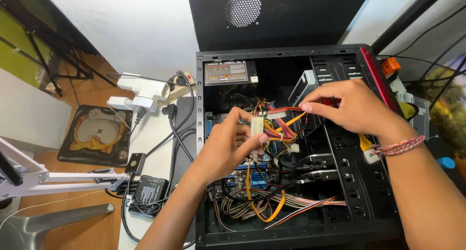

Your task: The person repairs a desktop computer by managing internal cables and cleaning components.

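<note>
White worktop (150,133) carries an open black computer case (291,148) full of coloured wires (272,201). Left hand (228,145) pinches a white connector (257,126); right hand (352,107) pinches a red cable (291,109) just beside.

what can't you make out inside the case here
Head view only:
- Left hand hides most of the pale connector and the board behind it.
- Right hand covers where the red cable ends and part of the drive bays.
- Power supply label is too small to read.
- Case bottom is cut off by the frame edge.
</note>
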